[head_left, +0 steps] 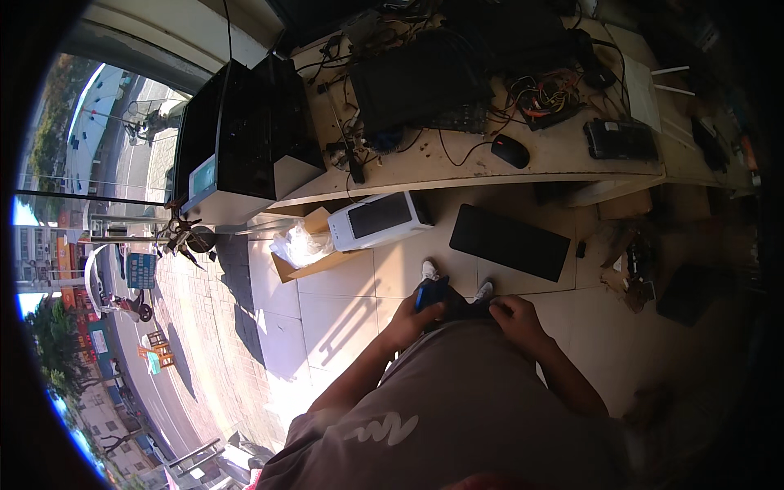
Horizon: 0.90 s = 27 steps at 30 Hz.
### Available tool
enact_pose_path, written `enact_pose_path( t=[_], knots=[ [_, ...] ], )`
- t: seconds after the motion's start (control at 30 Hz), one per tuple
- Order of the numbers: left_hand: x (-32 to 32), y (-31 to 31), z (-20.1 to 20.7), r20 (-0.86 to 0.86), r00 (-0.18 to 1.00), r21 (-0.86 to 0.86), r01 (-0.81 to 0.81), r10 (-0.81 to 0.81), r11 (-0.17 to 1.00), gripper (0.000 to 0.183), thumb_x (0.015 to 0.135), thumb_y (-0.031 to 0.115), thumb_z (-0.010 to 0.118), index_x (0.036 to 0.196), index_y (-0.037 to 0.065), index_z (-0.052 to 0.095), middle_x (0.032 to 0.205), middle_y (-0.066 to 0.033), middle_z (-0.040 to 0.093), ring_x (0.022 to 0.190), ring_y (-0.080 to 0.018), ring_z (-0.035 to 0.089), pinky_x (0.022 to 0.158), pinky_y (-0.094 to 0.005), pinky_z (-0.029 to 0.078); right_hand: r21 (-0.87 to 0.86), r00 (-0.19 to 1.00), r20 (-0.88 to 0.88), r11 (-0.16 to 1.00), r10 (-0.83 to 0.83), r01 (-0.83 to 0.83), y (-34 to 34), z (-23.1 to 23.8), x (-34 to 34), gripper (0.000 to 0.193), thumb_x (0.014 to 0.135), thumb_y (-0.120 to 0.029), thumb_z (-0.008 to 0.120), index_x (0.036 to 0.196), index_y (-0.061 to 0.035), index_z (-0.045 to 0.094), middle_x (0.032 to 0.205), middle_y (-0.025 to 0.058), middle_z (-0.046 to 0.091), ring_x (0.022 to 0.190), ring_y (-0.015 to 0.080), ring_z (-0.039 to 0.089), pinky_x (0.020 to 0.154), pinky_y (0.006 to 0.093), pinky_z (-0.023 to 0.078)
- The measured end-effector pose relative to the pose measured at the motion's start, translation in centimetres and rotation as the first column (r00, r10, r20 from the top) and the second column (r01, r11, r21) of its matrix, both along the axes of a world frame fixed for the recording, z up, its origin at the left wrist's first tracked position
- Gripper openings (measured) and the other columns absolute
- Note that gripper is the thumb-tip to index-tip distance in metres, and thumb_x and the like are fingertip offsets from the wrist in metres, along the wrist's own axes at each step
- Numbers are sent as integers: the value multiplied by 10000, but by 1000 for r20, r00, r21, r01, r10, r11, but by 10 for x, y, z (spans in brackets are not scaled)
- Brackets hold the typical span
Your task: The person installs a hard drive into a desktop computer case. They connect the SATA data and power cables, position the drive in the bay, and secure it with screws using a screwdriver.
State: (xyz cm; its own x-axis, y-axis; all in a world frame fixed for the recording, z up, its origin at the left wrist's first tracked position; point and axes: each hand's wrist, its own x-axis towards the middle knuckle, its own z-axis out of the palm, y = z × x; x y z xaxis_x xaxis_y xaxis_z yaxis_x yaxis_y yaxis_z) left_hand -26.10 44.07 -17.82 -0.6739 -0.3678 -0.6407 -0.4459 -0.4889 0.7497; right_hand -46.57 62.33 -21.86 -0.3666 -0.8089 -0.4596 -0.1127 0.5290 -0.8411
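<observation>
Tiled floor [584, 314] fronts desk edge [465, 176]; left hand [408, 324] holds dark object [433, 294].

Grey-brown shirt [465, 400] with a pale squiggle [384, 429] — dark trousers [469, 310], it seems — and whitish shoes [485, 290].

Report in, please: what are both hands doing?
Left hand: holding blue-black object. Right hand: fingers curled, contents unclear. Ahead: black slab on floor.
</observation>
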Motion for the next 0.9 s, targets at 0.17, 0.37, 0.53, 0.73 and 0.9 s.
enact_pose_path(
  t=[0.17,0.37,0.53,0.73,0.9],
  knots=[
    [46,15,-31,313,945,-136,-54,95,989,418,939,148,658,1328,33,561,1129,-50,658,1027,-130,589,937,-309,476,233,976,-133,963,170,-136,-17,-165,-31,344,873,-316,668,958,15,695,868,193,697,869,316,682,781,420,527],
    [143,75,-82,499,806,-210,-244,318,947,308,893,254,728,1116,55,655,907,-27,648,880,-126,584,820,-318,483,627,952,-271,776,140,64,-56,-353,-94,377,937,-253,514,1136,36,651,1243,264,619,1159,406,592,1002,469,474],
    [218,123,-136,669,719,-131,-134,187,982,296,893,242,682,1093,27,647,939,-68,680,905,-155,633,850,-317,491,664,768,-454,746,451,-45,-106,-395,-144,878,786,-420,766,1462,0,397,1487,230,431,1374,357,423,1157,438,325],
    [248,128,-157,656,730,-106,-165,193,981,336,944,223,653,1198,4,628,957,-47,685,871,-131,633,825,-297,502,528,946,-101,822,308,-211,-94,-488,-182,1317,524,-424,949,1545,-21,223,1559,245,308,1416,364,360,1162,420,329],
    [185,99,-135,659,718,-35,-270,225,962,296,916,74,656,1190,-25,605,983,-76,671,924,-182,660,802,-327,546,640,903,22,688,429,-342,-77,-413,-137,874,645,-390,888,1332,19,535,1294,225,604,1181,359,595,994,429,498]
  ],
)
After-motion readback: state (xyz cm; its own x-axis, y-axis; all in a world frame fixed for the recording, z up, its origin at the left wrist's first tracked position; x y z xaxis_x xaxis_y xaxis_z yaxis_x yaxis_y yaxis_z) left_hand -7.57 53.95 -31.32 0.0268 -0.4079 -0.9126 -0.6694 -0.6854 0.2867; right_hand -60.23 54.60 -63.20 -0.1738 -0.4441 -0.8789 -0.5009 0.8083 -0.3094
